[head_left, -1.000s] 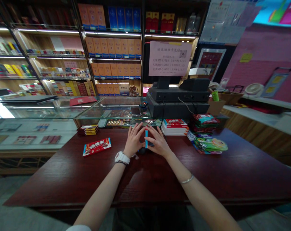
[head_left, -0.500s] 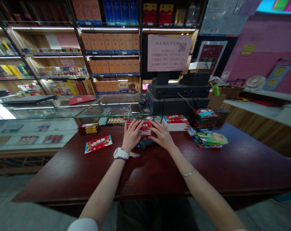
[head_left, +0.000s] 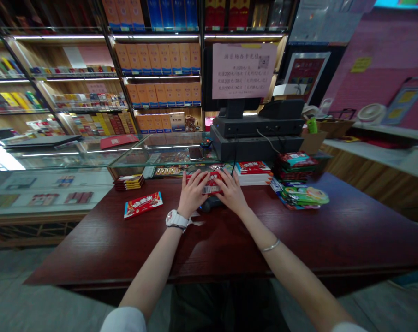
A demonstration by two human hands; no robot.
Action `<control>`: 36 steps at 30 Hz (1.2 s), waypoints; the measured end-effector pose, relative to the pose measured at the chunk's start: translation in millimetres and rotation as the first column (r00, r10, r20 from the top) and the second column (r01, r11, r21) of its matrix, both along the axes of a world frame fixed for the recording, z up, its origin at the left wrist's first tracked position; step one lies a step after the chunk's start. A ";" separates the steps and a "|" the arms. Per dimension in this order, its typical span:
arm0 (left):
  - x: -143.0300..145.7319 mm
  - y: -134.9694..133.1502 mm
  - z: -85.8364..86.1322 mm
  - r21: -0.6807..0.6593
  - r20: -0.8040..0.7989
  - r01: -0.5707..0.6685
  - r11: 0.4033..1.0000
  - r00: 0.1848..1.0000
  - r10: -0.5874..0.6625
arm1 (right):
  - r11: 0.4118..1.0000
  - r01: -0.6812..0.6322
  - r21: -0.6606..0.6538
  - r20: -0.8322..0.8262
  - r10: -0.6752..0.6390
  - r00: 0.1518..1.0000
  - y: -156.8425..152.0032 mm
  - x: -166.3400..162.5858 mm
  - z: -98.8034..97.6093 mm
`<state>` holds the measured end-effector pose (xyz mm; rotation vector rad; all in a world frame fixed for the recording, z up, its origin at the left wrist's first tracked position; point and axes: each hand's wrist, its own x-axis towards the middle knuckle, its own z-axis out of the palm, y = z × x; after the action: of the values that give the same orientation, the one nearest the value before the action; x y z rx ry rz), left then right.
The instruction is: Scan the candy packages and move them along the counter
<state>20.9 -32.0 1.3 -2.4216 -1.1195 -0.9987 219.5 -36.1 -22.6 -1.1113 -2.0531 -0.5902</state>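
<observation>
A flat red snack packet (head_left: 212, 184) with white lettering and a barcode is held between both hands near the middle of the table. My left hand (head_left: 194, 193), with a white watch at the wrist, is closed on its left side, fingers over the face. On the right side, my right hand (head_left: 231, 191) grips it in the same way. Just below the packet lies a black handheld scanner (head_left: 213, 203), partly hidden by the hands. A similar red and light-blue packet (head_left: 143, 205) lies flat to the left.
Behind the right hand is a stack of red and white packets (head_left: 253, 174). Farther right are dark red packs (head_left: 295, 167) and green packs (head_left: 304, 195). A small yellow-edged stack (head_left: 129, 182) stands left. Beyond the dark wooden table (head_left: 216, 253) are a glass counter and a black register (head_left: 259, 127).
Both hands and the packet have shifted slightly right in view, and the right hand sits closer to the left one. The view itself has tilted a little.
</observation>
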 end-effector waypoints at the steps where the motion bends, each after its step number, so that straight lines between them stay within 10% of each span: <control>1: -0.1 -0.4 0.7 0.001 -0.002 0.000 1.000 1.000 0.000 | 1.000 -0.009 -0.001 0.005 0.009 1.000 -0.1 -0.3 0.3; 36: -22.1 9.5 -1.6 -0.049 0.073 -0.056 0.997 0.996 0.060 | 0.991 -0.063 -0.121 -0.144 0.045 0.988 13.6 28.7 -8.4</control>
<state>-1.1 -22.5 -0.3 -2.3911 -1.2443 -1.0643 248.1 -22.5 -31.0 -1.1314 -2.0123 -0.3493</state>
